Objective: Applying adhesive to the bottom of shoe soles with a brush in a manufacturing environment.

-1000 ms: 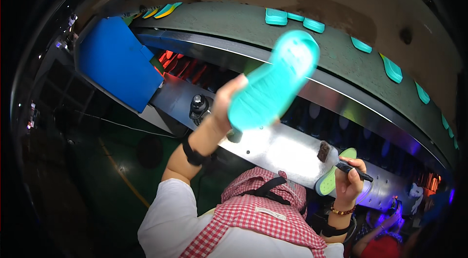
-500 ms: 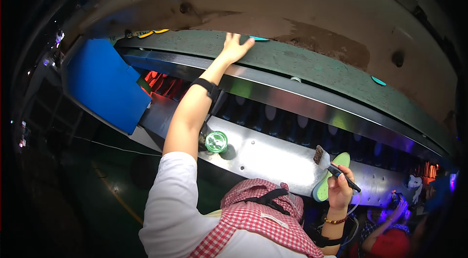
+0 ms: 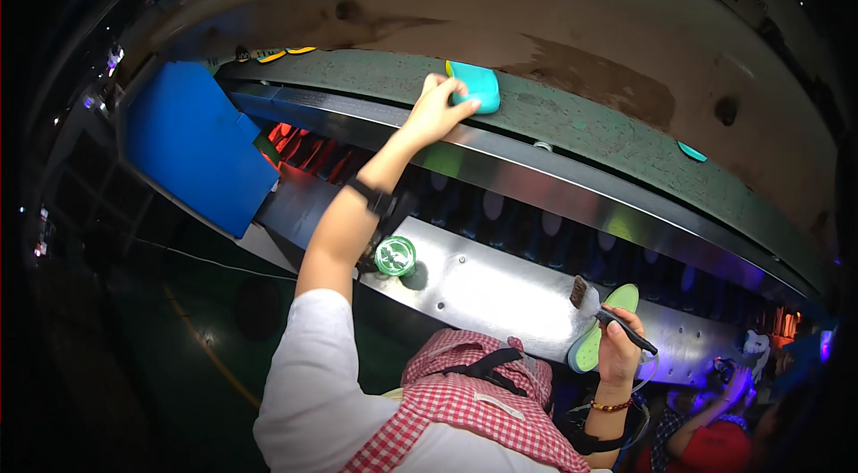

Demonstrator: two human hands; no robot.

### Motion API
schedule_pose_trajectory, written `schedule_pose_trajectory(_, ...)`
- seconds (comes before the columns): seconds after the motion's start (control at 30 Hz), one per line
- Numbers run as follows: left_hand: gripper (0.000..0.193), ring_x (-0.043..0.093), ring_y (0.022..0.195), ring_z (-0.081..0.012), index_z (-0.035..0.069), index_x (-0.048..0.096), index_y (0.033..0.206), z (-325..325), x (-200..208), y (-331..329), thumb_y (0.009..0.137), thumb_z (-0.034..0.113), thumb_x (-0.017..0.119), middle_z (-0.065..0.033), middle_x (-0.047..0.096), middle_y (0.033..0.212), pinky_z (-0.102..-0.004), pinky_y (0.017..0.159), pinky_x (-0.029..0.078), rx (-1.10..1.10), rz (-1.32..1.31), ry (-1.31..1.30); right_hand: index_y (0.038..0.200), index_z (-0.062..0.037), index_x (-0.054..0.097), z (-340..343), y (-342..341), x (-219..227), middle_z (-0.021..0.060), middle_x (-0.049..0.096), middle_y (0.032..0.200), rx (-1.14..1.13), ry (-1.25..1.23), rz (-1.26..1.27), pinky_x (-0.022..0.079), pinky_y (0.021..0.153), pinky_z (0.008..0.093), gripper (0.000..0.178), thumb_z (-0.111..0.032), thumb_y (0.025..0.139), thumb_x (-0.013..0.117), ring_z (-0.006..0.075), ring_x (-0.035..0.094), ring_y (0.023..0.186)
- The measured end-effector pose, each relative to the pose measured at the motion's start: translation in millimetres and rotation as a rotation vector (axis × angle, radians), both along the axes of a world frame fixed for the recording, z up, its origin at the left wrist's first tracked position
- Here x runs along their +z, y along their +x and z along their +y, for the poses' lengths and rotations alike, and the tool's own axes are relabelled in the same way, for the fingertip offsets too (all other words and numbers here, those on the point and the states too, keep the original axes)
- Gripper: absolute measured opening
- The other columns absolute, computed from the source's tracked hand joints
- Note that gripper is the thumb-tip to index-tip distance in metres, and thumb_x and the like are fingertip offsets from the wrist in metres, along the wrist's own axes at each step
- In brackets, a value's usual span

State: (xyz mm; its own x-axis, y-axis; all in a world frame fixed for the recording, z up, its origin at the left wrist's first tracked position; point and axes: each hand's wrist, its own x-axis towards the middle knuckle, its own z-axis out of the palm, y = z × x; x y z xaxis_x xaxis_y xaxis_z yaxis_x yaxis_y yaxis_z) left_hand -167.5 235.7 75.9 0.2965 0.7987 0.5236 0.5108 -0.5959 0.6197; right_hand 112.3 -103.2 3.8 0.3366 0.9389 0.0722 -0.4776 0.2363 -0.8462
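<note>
My left hand (image 3: 438, 112) reaches to the dark green belt (image 3: 581, 111) and is closed on a turquoise shoe sole (image 3: 480, 87), thumb on its face. The sole's far end is hidden beneath the brown cover. In my right hand (image 3: 618, 350), at the lower right, is a brush (image 3: 597, 305) with a black handle and dark bristles pointing up and left. Behind the brush, a light green shoe sole (image 3: 587, 351) lies slanted by the metal ledge's (image 3: 496, 281) near edge; I cannot tell whether my fingers touch it.
A green-topped jar (image 3: 394, 256) stands on the ledge. Several dark, sole-like shapes line the slot under the metal rail (image 3: 617, 199). Another turquoise piece (image 3: 692, 151) peeks out farther right. A blue panel (image 3: 192, 147) stands left. A person in red (image 3: 715, 446) works at lower right.
My left hand has gone from open fingers beside the turquoise sole to gripping it, with much more of the sole out from under the cover. My right hand still holds the brush.
</note>
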Motion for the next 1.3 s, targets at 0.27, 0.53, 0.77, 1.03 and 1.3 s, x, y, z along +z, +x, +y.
schedule_pose_trajectory(0.27, 0.041, 0.051, 0.094, -0.0166, -0.001, 0.041, 0.112, -103.4, -25.2, -14.2, 0.072, -0.003, 0.052, -0.0091, 0.049, 0.102, -0.029, 0.081, 0.044, -0.216, -1.099, -0.74, 0.101, 0.0031, 0.056, 22.5, 9.0, 5.9, 0.018, 0.059, 0.102, 0.065, -0.04, 0.033, 0.042, 0.089, 0.0322, 0.025, 0.0, 0.076, 0.058, 0.0242, 0.057, 0.096)
schedule_pose_trajectory(0.53, 0.089, 0.039, 0.116, -0.0427, 0.002, 0.022, 0.135, -198.7, -72.5, -19.5, 0.067, 0.048, 0.057, -0.0217, 0.04, 0.127, -0.0627, 0.091, 0.033, -0.819, -1.329, -1.122, 0.097, 0.004, 0.058, 38.4, -0.2, 13.5, 0.0179, 0.062, 0.095, 0.142, -0.102, 0.012, 0.045, 0.084, 0.0318, 0.022, 0.001, 0.075, 0.057, 0.0219, 0.06, 0.087)
schedule_pose_trajectory(0.77, 0.085, 0.041, 0.117, -0.0354, 0.005, 0.025, 0.134, -225.7, -113.3, 67.6, 0.076, 0.062, 0.048, -0.0221, 0.038, 0.129, -0.0507, 0.1, 0.029, -1.024, -1.272, -1.364, 0.097, 0.0054, 0.059, 42.0, -5.8, 12.4, 0.0159, 0.062, 0.096, 0.193, -0.112, 0.013, 0.045, 0.082, 0.0273, 0.022, 0.001, 0.075, 0.061, 0.0173, 0.059, 0.088)
schedule_pose_trajectory(1.03, 0.088, 0.047, 0.11, -0.0336, 0.011, 0.031, 0.133, -239.3, -114.5, 117.5, 0.076, 0.074, 0.01, -0.0171, 0.043, 0.124, -0.0477, 0.095, 0.035, -0.988, -1.385, -1.664, 0.093, 0.0017, 0.063, 64.9, -0.9, 13.8, 0.0109, 0.065, 0.088, -0.03, -0.156, -0.451, 0.048, 0.072, 0.0242, 0.018, -0.002, 0.075, 0.064, 0.0134, 0.061, 0.08)
schedule_pose_trajectory(1.3, 0.074, 0.051, 0.105, -0.0278, 0.009, 0.041, 0.124, -218.2, -126.9, 116.4, 0.082, 0.065, 0.018, -0.0132, 0.052, 0.115, -0.0436, 0.093, 0.037, -0.704, -1.357, -1.458, 0.081, -0.0031, 0.063, 34.0, -34.6, 23.9, 0.0106, 0.065, 0.083, -0.035, 0.269, -1.269, 0.048, 0.072, 0.0331, 0.017, -0.001, 0.064, 0.067, 0.0246, 0.061, 0.079)
